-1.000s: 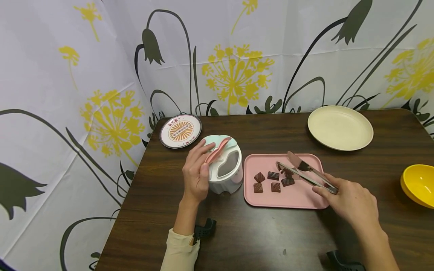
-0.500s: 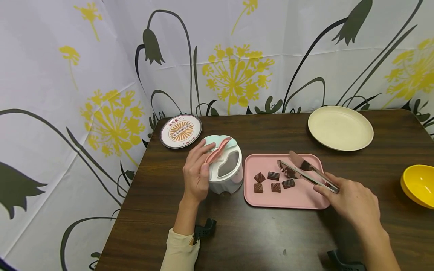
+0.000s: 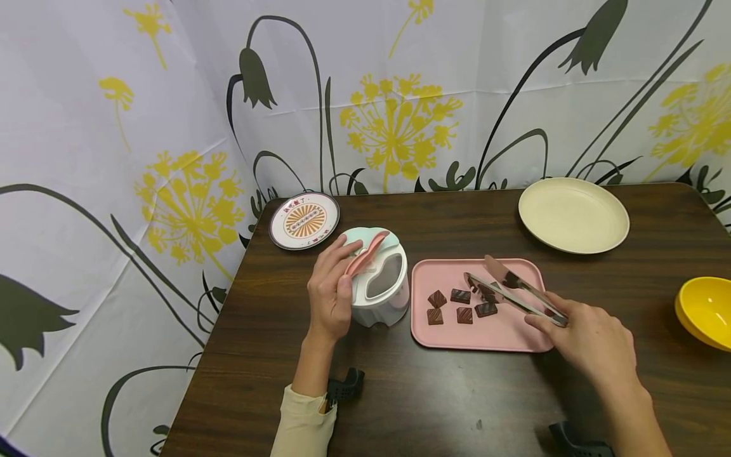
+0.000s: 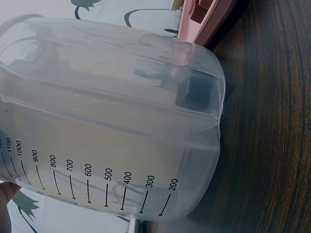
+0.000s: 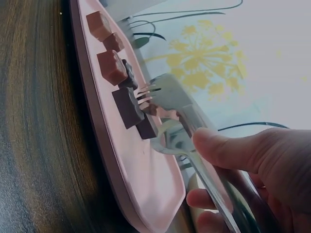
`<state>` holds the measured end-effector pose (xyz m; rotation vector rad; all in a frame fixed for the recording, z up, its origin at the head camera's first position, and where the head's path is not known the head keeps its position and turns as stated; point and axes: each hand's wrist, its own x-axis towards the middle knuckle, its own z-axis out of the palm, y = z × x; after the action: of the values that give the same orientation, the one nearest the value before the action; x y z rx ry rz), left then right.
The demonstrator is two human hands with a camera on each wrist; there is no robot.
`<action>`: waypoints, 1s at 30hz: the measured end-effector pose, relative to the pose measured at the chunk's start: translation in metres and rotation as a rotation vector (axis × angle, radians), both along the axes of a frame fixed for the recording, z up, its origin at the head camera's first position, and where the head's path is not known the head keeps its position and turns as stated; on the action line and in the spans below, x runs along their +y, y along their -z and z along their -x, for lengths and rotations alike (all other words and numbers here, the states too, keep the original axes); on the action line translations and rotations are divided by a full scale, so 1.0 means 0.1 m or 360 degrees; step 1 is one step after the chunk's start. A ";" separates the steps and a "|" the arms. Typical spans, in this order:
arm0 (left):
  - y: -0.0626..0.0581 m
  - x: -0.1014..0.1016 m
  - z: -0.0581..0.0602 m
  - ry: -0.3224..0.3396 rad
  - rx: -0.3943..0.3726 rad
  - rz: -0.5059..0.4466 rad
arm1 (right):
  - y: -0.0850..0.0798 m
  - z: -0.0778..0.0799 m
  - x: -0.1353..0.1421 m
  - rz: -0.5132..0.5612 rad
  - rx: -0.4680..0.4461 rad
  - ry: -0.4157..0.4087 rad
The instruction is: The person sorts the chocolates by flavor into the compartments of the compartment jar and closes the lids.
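Your right hand was clamped on the tongs, their arms apart over the tray. The near arm partly hid some of the chocolates, which lay toward the tray's left half; whether the tips touched any was hard to make out. Just left of the tray, your left hand lay against the jar; its hidden fingers left its grip impossible to tell. Well right of the tray, the frame cut off the bowl.

On the worktop, chocolates lie on a tray, right of a container and left of a bowl.
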<state>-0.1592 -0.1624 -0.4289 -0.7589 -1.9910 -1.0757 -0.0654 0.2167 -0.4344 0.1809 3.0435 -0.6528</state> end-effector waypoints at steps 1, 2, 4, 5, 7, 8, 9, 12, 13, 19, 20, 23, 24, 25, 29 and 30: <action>0.00 0.00 0.00 -0.0001 0.0000 0.0000 | 0.00 0.00 -0.01 -0.0004 0.0007 0.0001; 0.00 0.00 0.00 -0.0001 0.0000 0.0000 | 0.00 -0.01 -0.01 -0.0007 0.0014 0.0005; 0.00 0.00 0.00 0.0000 0.0002 0.0000 | 0.01 -0.02 -0.03 -0.0013 0.0035 0.0019; 0.01 0.00 0.00 0.0001 0.0001 0.0000 | 0.02 -0.03 -0.04 -0.0016 0.0052 0.0028; 0.00 0.00 0.00 0.0002 0.0003 0.0001 | 0.03 -0.04 -0.05 -0.0019 0.0087 0.0049; 0.00 0.00 0.00 0.0002 0.0003 0.0001 | 0.03 -0.05 -0.06 -0.0020 0.0102 0.0056; 0.00 0.00 0.00 0.0002 0.0004 0.0001 | 0.04 -0.05 -0.06 -0.0022 0.0116 0.0062; 0.00 0.00 0.00 0.0001 0.0004 0.0001 | 0.05 -0.07 -0.07 -0.0031 0.0147 0.0068; 0.00 0.00 0.00 0.0000 0.0003 0.0002 | 0.05 -0.07 -0.07 -0.0034 0.0161 0.0069; 0.00 0.00 0.00 -0.0001 -0.0001 0.0004 | 0.07 -0.09 -0.05 -0.0039 0.0259 0.0071; 0.00 0.00 0.00 0.0000 0.0000 0.0002 | 0.07 -0.09 -0.05 -0.0039 0.0277 0.0071; 0.00 0.00 0.00 0.0000 0.0005 0.0000 | 0.08 -0.09 -0.05 -0.0033 0.0336 0.0072; 0.00 0.00 0.00 0.0001 0.0007 -0.0002 | 0.09 -0.09 -0.04 -0.0033 0.0343 0.0072; 0.00 0.00 0.00 0.0001 0.0009 -0.0003 | 0.09 -0.09 -0.04 -0.0034 0.0346 0.0072; 0.00 0.01 0.00 0.0003 0.0005 -0.0002 | 0.08 -0.09 -0.04 -0.0031 0.0418 0.0068; -0.01 0.01 0.00 0.0002 0.0004 0.0000 | 0.07 -0.09 -0.04 -0.0028 0.0443 0.0062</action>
<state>-0.1589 -0.1618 -0.4282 -0.7612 -1.9885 -1.0753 -0.0559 0.2132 -0.4416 0.1622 3.3202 -0.7099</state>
